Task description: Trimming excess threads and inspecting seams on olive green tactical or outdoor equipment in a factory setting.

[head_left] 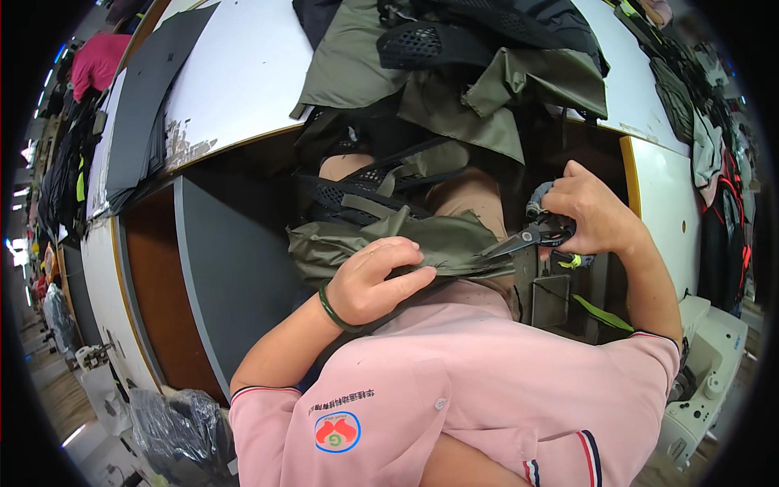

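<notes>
Across my lap lies an olive-green fabric piece with black mesh parts and straps joined to it. My left hand rests on the near edge of this fabric, its fingers bent and close together, pinching at the cloth. In my right hand is a pair of scissors with dark handles. Their blades point left and lie over the right part of the olive fabric, close to its edge. Whether the blade tips touch the cloth I cannot tell.
A heap of olive and black fabric parts hangs over the edge of the white table. Dark grey sheets lie at its left. A white sewing machine stands at the right, and plastic-wrapped goods sit at lower left.
</notes>
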Demonstrator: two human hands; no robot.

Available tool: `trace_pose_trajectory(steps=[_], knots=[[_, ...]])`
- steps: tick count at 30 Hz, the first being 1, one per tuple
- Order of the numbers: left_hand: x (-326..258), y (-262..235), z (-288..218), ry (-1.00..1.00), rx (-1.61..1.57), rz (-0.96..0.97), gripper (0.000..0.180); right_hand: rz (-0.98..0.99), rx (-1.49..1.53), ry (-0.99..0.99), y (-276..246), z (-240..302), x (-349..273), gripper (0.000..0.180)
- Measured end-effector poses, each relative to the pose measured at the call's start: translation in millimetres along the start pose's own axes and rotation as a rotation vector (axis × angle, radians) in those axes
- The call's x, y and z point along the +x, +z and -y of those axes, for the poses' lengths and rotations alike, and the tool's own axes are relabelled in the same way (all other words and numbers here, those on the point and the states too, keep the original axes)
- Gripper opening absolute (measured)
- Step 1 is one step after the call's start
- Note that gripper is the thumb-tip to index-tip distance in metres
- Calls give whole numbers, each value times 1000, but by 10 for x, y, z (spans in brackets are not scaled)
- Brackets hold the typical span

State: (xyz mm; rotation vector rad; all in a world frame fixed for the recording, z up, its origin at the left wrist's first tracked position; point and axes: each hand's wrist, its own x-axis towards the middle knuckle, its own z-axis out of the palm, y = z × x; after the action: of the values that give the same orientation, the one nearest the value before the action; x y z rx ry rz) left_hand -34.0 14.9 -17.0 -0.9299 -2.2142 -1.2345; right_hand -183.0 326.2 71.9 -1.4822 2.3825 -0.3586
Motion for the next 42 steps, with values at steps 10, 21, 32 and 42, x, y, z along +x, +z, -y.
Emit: trace_pose_trajectory(steps=[10,21,32,42], knots=[[-31,-25,-10,59,-3,50,24,91,118,36,150,12,-189,45],[-64,-15,-14,82,-18,43,29,140,94,39,148,30,-145,40],[-51,-15,-16,49,0,34,25,43,46,38,68,10,-127,42],[184,-121,-46,-175,-66,174,24,-17,500,-114,456,406,270,24]])
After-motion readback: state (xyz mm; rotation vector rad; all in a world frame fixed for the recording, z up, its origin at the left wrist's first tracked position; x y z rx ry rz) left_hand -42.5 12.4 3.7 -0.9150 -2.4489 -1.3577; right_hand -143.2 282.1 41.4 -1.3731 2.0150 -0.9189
